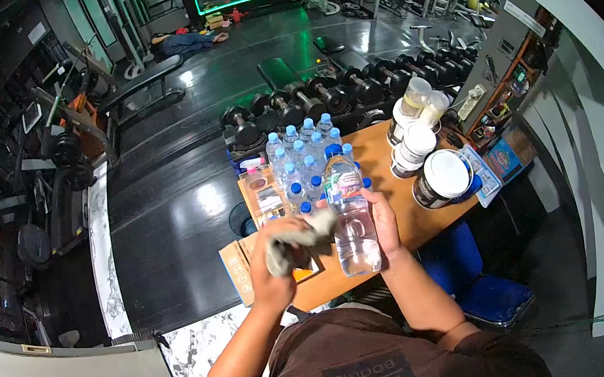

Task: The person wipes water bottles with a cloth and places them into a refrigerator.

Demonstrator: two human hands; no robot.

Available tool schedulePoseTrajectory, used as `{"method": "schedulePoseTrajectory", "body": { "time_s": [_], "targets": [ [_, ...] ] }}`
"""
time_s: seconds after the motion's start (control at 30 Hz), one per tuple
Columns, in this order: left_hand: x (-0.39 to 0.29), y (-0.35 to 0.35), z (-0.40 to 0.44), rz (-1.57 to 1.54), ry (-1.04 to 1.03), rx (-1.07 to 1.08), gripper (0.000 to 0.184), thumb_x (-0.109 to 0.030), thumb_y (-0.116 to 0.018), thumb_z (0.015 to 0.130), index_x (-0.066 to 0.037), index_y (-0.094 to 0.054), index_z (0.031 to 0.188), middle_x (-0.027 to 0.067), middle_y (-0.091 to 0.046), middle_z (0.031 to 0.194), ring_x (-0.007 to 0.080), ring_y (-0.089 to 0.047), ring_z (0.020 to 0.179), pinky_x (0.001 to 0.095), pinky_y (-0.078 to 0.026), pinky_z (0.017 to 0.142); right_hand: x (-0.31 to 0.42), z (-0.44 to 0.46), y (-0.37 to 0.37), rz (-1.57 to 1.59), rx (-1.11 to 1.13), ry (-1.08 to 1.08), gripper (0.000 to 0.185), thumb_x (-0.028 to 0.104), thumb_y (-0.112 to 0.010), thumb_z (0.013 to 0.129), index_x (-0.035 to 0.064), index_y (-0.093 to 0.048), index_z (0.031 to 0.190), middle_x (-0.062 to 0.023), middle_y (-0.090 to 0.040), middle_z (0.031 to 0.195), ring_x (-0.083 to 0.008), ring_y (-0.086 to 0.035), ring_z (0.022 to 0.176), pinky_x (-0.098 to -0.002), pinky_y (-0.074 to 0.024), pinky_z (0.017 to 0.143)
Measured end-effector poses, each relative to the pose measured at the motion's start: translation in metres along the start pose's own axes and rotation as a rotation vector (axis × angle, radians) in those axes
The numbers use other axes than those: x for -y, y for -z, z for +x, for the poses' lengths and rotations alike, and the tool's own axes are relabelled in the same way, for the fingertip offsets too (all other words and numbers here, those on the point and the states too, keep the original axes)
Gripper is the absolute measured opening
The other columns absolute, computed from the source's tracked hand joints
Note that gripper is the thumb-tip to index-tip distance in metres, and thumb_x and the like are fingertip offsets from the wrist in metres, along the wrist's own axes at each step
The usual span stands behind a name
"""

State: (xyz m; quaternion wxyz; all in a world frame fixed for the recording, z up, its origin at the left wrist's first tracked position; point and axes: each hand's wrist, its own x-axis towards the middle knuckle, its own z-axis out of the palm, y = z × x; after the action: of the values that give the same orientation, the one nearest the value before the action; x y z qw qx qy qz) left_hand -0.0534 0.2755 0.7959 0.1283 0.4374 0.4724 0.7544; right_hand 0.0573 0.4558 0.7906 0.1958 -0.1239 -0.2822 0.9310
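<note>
A clear water bottle (355, 231) with a blue cap and a printed label stands upright in my right hand (384, 224), whose fingers wrap round its side. In my left hand (272, 260) is a crumpled greyish cloth (297, 244), one end of which reaches to the bottle's left side. Just behind, several more capped water bottles (300, 159) stand grouped on the wooden table (385, 163). By my left forearm lies an orange and white box (238, 271) at the table's edge.
White-lidded tubs (442, 176) stand on the table's right side, near papers (483, 172). A blue chair (493, 299) is at the lower right. Dumbbells (330, 93) line a rack behind the table. Farther back, a person (186, 43) lies on the floor.
</note>
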Motion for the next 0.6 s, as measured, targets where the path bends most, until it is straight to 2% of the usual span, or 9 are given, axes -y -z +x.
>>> {"method": "schedulePoseTrajectory", "body": {
  "time_s": [0.1,0.13,0.23,0.3,0.37,0.43,0.5,0.53,0.6],
  "targets": [
    [0.019,0.006,0.024,0.013,0.082,-0.234,0.011,-0.008,-0.057,0.108,-0.002,-0.064,0.114,0.0107,-0.069,0.119,0.0191,-0.065,0.110,0.0327,-0.049,0.097,0.002,-0.006,0.014,-0.068,0.063,-0.112,0.061,0.048,-0.046,0.104,-0.0045,-0.057,0.134,-0.0215,-0.076,0.103,-0.0276,-0.077,0.081,-0.0381,-0.0658,0.068],
    [0.018,0.008,0.032,0.098,0.110,-0.244,0.013,-0.010,-0.058,0.108,-0.002,-0.065,0.116,0.0100,-0.070,0.122,0.0162,-0.064,0.111,0.0307,-0.049,0.097,0.004,-0.007,0.016,-0.089,0.069,-0.163,0.056,0.048,-0.045,0.104,-0.0006,-0.060,0.128,-0.0212,-0.076,0.099,-0.0284,-0.077,0.083,-0.0399,-0.0641,0.076],
    [0.036,0.009,0.063,0.098,0.016,-0.229,0.017,-0.010,-0.057,0.109,-0.002,-0.066,0.121,0.0087,-0.069,0.125,0.0153,-0.064,0.111,0.0298,-0.049,0.097,-0.005,-0.007,0.018,-0.076,-0.027,-0.222,0.057,0.048,-0.046,0.104,-0.0013,-0.060,0.127,-0.0216,-0.076,0.099,-0.0284,-0.077,0.084,-0.0397,-0.0640,0.078],
    [0.037,0.008,0.076,0.149,0.077,-0.145,0.023,-0.005,-0.057,0.107,-0.004,-0.065,0.129,0.0090,-0.069,0.128,0.0178,-0.064,0.117,0.0311,-0.048,0.102,-0.008,-0.006,0.023,-0.149,0.012,-0.216,0.053,0.047,-0.046,0.106,-0.0001,-0.059,0.128,-0.0220,-0.076,0.102,-0.0298,-0.077,0.088,-0.0407,-0.0638,0.079],
    [0.042,0.001,0.089,0.212,-0.050,-0.044,0.029,0.001,-0.058,0.103,-0.004,-0.065,0.131,0.0106,-0.069,0.130,0.0200,-0.064,0.121,0.0331,-0.047,0.104,-0.009,-0.012,0.008,-0.180,0.048,-0.187,0.048,0.043,-0.046,0.109,0.0025,-0.058,0.131,-0.0225,-0.075,0.108,-0.0323,-0.077,0.091,-0.0424,-0.0639,0.080],
    [0.045,0.000,0.098,0.298,-0.035,0.162,0.040,0.007,-0.060,0.096,-0.003,-0.063,0.134,0.0129,-0.068,0.136,0.0265,-0.062,0.130,0.0394,-0.044,0.113,-0.010,-0.015,0.006,-0.131,0.102,-0.221,0.044,0.041,-0.046,0.111,0.0045,-0.057,0.132,-0.0217,-0.073,0.112,-0.0351,-0.077,0.093,-0.0453,-0.0644,0.081],
    [0.040,-0.003,0.095,0.315,-0.025,0.334,0.037,0.006,-0.059,0.097,-0.004,-0.063,0.132,0.0132,-0.067,0.139,0.0306,-0.059,0.136,0.0413,-0.041,0.117,-0.016,-0.014,0.007,-0.131,0.045,-0.178,0.053,0.045,-0.045,0.110,0.0010,-0.057,0.137,-0.0242,-0.073,0.116,-0.0350,-0.077,0.090,-0.0450,-0.0647,0.080],
    [0.043,-0.003,0.094,0.428,-0.112,0.363,0.035,0.005,-0.059,0.096,-0.004,-0.064,0.129,0.0135,-0.065,0.140,0.0326,-0.055,0.141,0.0431,-0.039,0.120,-0.017,-0.012,0.014,-0.152,0.045,-0.191,0.052,0.045,-0.043,0.110,0.0011,-0.060,0.133,-0.0226,-0.075,0.112,-0.0347,-0.077,0.086,-0.0453,-0.0649,0.076],
    [0.041,-0.007,0.082,0.374,-0.067,0.357,0.035,0.004,-0.059,0.096,-0.005,-0.064,0.129,0.0141,-0.065,0.141,0.0339,-0.054,0.142,0.0445,-0.038,0.120,-0.011,-0.013,0.020,-0.139,0.068,-0.201,0.052,0.045,-0.042,0.110,0.0013,-0.061,0.131,-0.0215,-0.075,0.108,-0.0344,-0.077,0.085,-0.0450,-0.0650,0.075]
  ]
}}
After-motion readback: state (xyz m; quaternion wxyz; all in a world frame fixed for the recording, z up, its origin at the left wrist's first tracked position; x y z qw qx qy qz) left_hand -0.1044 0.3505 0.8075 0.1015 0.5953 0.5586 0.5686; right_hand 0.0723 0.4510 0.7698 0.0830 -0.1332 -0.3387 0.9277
